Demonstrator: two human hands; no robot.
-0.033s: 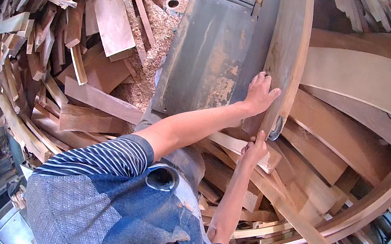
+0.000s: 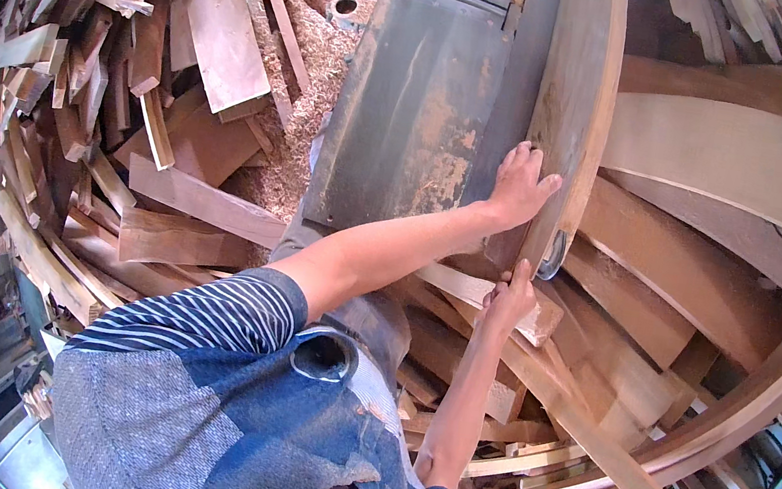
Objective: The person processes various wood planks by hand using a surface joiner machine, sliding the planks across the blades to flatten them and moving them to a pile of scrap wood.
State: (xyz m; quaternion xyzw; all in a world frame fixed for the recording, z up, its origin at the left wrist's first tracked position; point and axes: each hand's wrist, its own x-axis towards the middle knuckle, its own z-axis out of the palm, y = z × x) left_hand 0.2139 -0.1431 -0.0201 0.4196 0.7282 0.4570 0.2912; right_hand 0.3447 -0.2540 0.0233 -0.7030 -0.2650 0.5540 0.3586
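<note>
On the right edge of the grey machine table (image 2: 419,127) lies a long wooden board (image 2: 574,100); left hand (image 2: 519,185) presses flat on it, fingers spread; right hand (image 2: 510,298) grips its near end, seemingly pinching; stiff, probably heavy, rough; best held at the end and face.

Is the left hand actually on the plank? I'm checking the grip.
Touching. The head view shows the left hand lying flat, fingers spread, on the plank on the machine table.

- No packages, labels, signs or screens can be made out anywhere around the grey machine tabletop (image 2: 420,117), only loose wood.
</note>
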